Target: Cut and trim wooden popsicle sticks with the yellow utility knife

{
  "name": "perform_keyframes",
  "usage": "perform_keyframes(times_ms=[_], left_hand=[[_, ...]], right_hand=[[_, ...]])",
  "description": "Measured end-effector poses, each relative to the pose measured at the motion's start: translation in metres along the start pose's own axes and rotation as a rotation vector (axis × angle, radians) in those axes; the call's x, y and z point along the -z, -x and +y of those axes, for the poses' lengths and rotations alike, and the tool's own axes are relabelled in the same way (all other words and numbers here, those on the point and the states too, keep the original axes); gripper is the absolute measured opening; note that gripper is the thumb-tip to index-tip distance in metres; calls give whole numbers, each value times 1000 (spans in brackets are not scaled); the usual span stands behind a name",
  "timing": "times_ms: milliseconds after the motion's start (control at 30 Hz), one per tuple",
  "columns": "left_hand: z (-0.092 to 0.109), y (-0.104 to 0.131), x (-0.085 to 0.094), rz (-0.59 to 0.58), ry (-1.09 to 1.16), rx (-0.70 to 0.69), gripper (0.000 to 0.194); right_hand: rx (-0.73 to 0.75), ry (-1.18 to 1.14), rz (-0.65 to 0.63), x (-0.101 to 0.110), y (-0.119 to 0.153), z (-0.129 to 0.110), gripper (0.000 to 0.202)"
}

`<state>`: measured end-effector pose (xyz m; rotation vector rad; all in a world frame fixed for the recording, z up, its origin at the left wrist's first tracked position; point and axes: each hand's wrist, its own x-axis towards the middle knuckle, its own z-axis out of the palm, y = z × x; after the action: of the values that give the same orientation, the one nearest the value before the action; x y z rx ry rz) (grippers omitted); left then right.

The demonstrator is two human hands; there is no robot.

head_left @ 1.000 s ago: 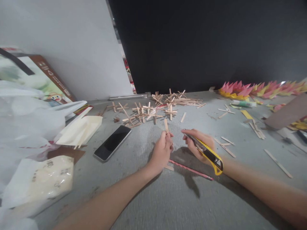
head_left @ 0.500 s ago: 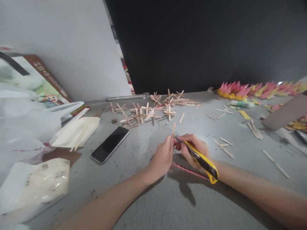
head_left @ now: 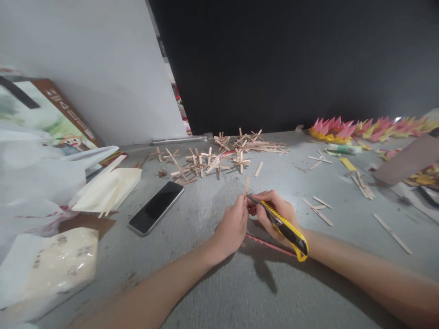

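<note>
A short wooden stick [head_left: 247, 185] stands upright out of the closed fingers of my left hand [head_left: 233, 224]. My right hand [head_left: 279, 212] is wrapped round a yellow and black utility knife [head_left: 283, 224], its blade end touching or very near the stick just above my left fingers. Where the stick and the blade meet is too small to make out. A thin red twisted cord [head_left: 269, 243] runs below both hands, from under my left hand towards the knife's back end.
Wooden stick pieces crossed into stars [head_left: 219, 160] pile up ahead. A phone [head_left: 157, 208] and a paper tray [head_left: 118, 187] lie left, beside plastic bags [head_left: 37, 178]. Loose sticks [head_left: 318, 211] and pink and yellow folded paper [head_left: 332, 130] are to the right. A black panel [head_left: 291, 64] stands behind.
The stick shows a little shorter above my left fingers. Both hands and the knife keep nearly the same place; the whole view has shifted very slightly.
</note>
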<state>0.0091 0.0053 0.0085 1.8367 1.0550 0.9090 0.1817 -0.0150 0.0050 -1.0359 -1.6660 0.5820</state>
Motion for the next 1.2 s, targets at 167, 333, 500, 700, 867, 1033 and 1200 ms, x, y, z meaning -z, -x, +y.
perform_keyframes(times_ms=[167, 333, 500, 700, 867, 1033, 1200], left_hand=[[1, 0, -1, 0, -9, -27, 25], [1, 3, -1, -7, -72, -6, 24], [-1, 8, -2, 6, -150, 63, 19], [1, 10, -3, 2, -160, 57, 7], [6, 10, -4, 10, -133, 64, 7], [6, 8, -5, 29, -117, 43, 6], [5, 4, -6, 74, -44, 38, 12]], right_hand=[[-10, 12, -5, 0, 0, 0, 14], [8, 2, 8, -1, 1, -1, 15], [-34, -12, 47, -6, 3, -6, 13], [-95, -59, 115, -14, 3, -15, 10], [-147, -132, 128, -19, 3, -19, 13], [-190, -221, 170, -19, -1, -22, 15], [-283, -364, 153, -18, -4, -23, 16]])
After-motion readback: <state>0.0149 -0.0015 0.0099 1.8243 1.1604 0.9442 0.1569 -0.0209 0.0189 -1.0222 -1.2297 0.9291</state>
